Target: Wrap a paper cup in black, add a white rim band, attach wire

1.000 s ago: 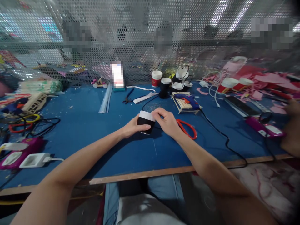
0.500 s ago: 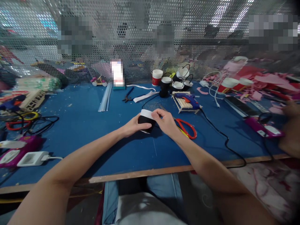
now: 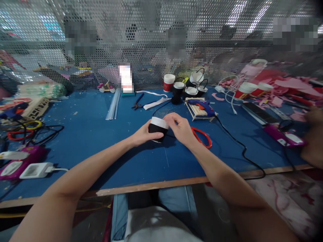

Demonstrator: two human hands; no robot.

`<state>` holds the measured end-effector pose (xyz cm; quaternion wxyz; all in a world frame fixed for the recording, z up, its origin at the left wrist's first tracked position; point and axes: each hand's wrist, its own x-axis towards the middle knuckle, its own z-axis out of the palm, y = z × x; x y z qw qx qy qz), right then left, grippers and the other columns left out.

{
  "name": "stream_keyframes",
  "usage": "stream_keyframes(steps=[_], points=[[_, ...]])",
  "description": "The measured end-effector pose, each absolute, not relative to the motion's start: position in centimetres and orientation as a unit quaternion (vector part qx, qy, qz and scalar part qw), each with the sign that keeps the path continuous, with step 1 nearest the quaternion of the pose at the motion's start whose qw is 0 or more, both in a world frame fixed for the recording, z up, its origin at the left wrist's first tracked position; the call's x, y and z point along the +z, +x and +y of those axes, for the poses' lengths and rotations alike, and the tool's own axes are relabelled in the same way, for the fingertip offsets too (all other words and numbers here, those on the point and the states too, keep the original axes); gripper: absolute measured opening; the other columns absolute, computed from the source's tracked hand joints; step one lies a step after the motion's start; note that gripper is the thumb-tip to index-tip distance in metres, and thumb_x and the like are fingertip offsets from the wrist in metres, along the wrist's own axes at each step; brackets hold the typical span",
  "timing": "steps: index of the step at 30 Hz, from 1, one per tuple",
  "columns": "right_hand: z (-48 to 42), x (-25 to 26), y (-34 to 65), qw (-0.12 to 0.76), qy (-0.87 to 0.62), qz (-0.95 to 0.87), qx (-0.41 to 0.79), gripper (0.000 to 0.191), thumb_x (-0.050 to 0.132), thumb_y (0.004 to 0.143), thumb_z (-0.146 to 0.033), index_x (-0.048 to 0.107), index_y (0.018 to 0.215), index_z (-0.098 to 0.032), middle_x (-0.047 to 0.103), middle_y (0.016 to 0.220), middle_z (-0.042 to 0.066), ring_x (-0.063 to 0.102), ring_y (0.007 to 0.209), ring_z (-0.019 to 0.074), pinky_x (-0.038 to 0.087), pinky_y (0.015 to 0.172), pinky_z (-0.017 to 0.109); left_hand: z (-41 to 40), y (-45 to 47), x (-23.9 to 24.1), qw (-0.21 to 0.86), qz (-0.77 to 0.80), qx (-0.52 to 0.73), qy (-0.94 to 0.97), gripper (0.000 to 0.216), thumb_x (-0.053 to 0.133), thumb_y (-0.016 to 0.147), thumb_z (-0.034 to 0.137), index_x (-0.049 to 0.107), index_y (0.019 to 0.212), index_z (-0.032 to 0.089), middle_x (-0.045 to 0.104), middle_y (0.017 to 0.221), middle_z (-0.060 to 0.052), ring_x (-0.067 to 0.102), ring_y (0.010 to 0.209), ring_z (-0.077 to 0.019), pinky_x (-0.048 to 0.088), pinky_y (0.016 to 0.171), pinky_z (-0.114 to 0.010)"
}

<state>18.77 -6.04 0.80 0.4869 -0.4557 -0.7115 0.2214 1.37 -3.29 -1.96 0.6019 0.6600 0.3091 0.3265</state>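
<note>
Head view: your left hand [image 3: 142, 135] grips a black-and-white tapered cup [image 3: 156, 128], rim up, near-vertical; right hand [image 3: 180, 128] curled, hold unclear; blue tabletop [image 3: 141, 164], far grey perforated screen [image 3: 148, 43].

You have one small cup [image 3: 158, 130] in your left hand [image 3: 142, 135], over the middle stretch of the blue table [image 3: 126, 161], well apart from both its near and far edges. The cup's side is wrapped in matt black, with a plain white band left showing around the top and a thin pale line at the base. It leans a little, top toward the right. Your left fingers go around its left side and your thumb lies across the lower front of the black. Your right hand [image 3: 181, 129] is bent at the white band's right end; whether those fingertips touch it, you cannot tell. Whether the base meets the table is unclear too.
</note>
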Motion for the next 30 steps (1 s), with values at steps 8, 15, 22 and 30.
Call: stream_keyframes(steps=[8, 15, 22, 30], points=[[-6.2, 0.9, 18.8, 0.509, -0.458, -0.688, 0.24, 0.041, 0.032, 0.09, -0.049, 0.063, 0.088, -0.021, 0.064, 0.094, 0.006, 0.057, 0.09, 0.017, 0.043, 0.078, 0.031, -3.5, 1.3, -1.6, 0.574, 0.317, 0.326, 0.681, 0.076, 0.072, 0.063, 0.04, 0.037, 0.126, 0.016, 0.054, 0.11, -0.012, 0.053, 0.099, -0.0236, 0.043, 0.086, -0.039], [-6.0, 1.3, 19.5, 0.459, -0.561, -0.673, 0.149, 0.031, 0.047, 0.084, -0.045, 0.059, 0.076, -0.017, 0.061, 0.071, 0.003, 0.055, 0.066, 0.0138, 0.041, 0.062, 0.027, 0.5, -0.1, -3.5, 0.326, 0.394, 0.482, 0.712, 0.09, 0.077, 0.056, 0.031, 0.027, 0.13, 0.019, 0.043, 0.128, -0.013, 0.041, 0.121, -0.0268, 0.028, 0.105, -0.042], [-7.3, 1.8, 18.7, 0.089, -0.526, -0.833, 0.146, 0.013, 0.05, 0.082, -0.018, 0.062, 0.088, -0.017, 0.063, 0.09, 0.006, 0.057, 0.079, 0.0157, 0.039, 0.066, 0.026, 3.2, -1.5, -4.8, 0.247, 0.436, 0.48, 0.72, 0.087, 0.068, 0.065, 0.03, 0.015, 0.132, 0.013, 0.032, 0.135, -0.021, 0.034, 0.128, -0.0286, 0.025, 0.107, -0.045], [-8.3, 1.5, 17.5, -0.081, -0.454, -0.887, 0.009, 0.026, 0.045, 0.081, -0.005, 0.059, 0.101, -0.013, 0.056, 0.101, 0.013, 0.056, 0.087, 0.0213, 0.041, 0.062, 0.028, 3.5, -2.2, -4.6, 0.229, 0.488, 0.48, 0.692, 0.073, 0.074, 0.057, 0.032, 0.032, 0.115, 0.016, 0.051, 0.112, -0.012, 0.053, 0.107, -0.0278, 0.04, 0.094, -0.045]])
